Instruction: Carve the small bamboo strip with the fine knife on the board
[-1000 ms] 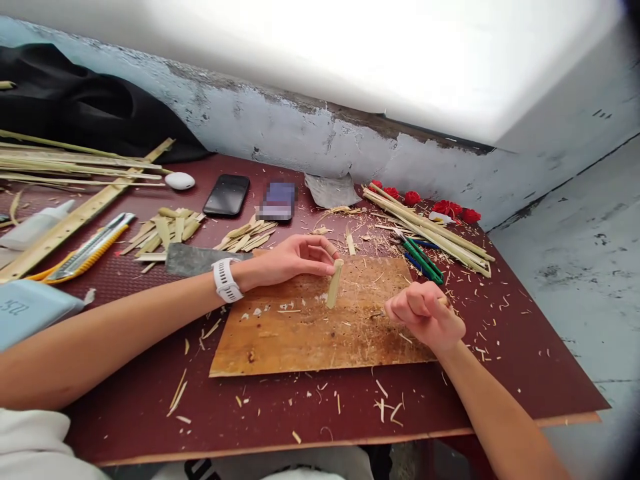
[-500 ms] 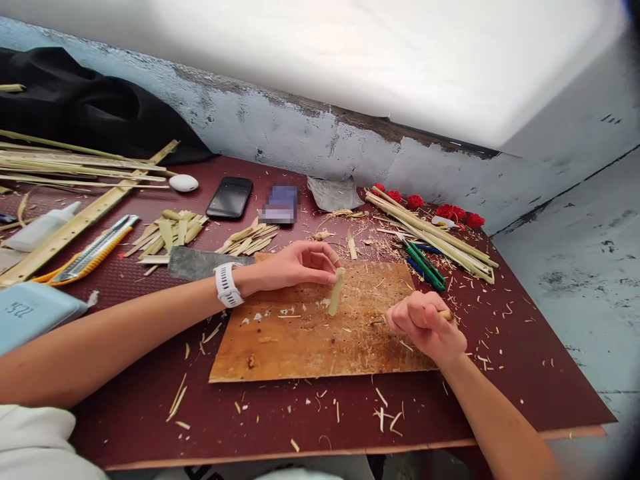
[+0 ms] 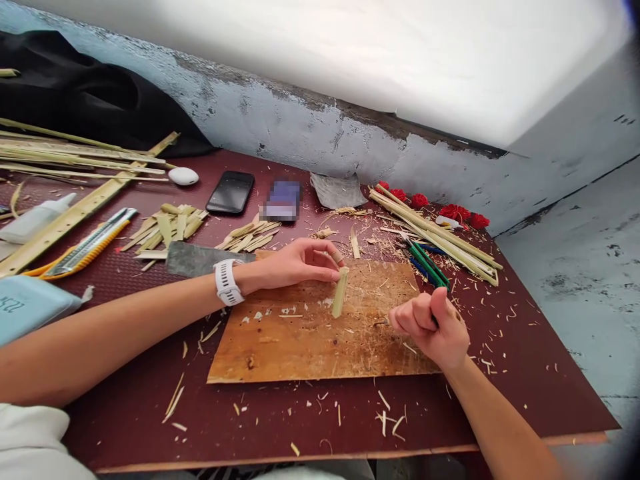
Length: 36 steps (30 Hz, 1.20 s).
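a white top (image 3: 31,440) and a slotted white left-wrist strap (image 3: 229,283) are worn.

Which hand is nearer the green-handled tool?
Right. The right hand is just on the near side of the green-handled tool; the left hand is farther off to its left, holding a pale strip.

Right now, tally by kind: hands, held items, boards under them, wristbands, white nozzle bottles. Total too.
Hands: 2, left hand and right hand
Held items: 2, pale strip (left) and mostly hidden tool (right)
Boards: 1, wooden board
Wristbands: 1, white wristband
Bottles: 1, white bottle
Total: 7
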Available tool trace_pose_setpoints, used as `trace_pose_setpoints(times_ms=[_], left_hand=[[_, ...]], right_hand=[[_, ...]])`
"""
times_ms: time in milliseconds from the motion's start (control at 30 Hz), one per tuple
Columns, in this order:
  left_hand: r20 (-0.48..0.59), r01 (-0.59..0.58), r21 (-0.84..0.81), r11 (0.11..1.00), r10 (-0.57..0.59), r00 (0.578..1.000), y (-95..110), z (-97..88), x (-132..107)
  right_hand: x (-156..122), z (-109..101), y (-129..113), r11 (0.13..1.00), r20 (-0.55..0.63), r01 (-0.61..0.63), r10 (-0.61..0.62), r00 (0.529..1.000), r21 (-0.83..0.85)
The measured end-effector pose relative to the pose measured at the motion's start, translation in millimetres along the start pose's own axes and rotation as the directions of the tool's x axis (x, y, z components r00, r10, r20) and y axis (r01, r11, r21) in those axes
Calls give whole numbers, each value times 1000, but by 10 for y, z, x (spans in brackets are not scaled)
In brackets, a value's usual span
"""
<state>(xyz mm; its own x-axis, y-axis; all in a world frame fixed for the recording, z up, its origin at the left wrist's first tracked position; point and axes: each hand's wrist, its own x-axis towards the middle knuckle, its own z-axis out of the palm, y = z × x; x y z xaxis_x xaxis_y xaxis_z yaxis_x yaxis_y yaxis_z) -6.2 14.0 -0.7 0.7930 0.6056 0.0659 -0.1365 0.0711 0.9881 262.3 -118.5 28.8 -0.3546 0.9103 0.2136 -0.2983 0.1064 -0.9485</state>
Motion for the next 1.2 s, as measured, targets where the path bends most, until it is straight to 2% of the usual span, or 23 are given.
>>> trace_pose_setpoints(times_ms=[267,933,1200], left_hand=[[3,-2,8,1000,2,1000,22,11,-10],[22,39,-46,998,-38,999,28,21,-14],[2,23,-49,999,-23,1000,12,22,-8]], right_hand=[[1,5,-1,1000,-33,-23,24,999,10],[-6,81,19,998,-17,39,-40,999,-56],[-43,62,5,992,53,46,-39,998,-120]])
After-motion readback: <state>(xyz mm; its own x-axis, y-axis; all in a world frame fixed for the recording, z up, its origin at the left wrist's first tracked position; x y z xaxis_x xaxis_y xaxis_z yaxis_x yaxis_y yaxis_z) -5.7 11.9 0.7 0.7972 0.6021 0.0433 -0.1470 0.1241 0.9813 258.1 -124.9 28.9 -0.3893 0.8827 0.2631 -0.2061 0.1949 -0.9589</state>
